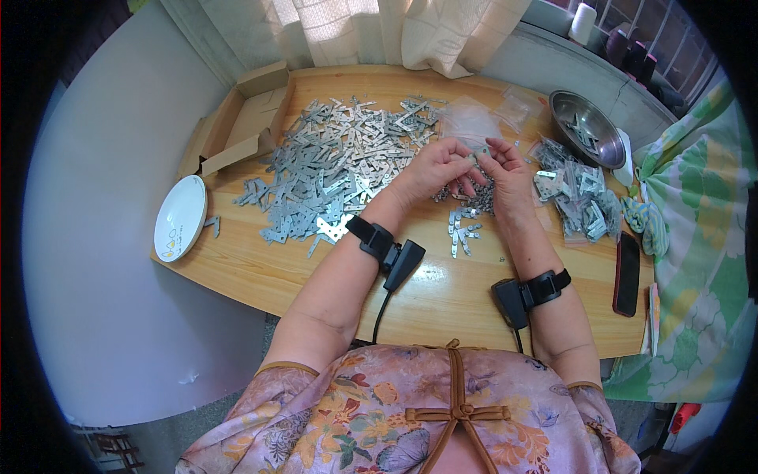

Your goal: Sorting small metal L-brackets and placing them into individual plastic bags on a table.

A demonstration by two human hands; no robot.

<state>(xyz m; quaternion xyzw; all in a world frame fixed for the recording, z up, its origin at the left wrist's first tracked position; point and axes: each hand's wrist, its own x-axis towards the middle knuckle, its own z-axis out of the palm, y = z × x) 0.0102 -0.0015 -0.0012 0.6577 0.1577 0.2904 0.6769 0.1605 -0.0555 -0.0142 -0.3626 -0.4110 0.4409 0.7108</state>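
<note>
Over the right half of the wooden table, my left hand (440, 167) and my right hand (509, 175) meet, thumbs and fingers of each pinched together. What lies between the fingertips is too small to name. Clear plastic bags (467, 118) lie just beyond them. Beneath my hands is a heap of small screws (478, 199), partly covered by them. A few flat metal brackets (460, 235) sit nearer to me. To the left spreads a large pile of L-shaped metal corner brackets (332, 162). Filled clear bags of brackets (586, 201) are heaped right of my right hand.
A steel bowl (562, 107) with some brackets stands at the far right. A phone (626, 272) and a striped cloth (649, 225) lie at the right edge. An open cardboard box (260, 107) and a tilted white dish (180, 217) are at the left.
</note>
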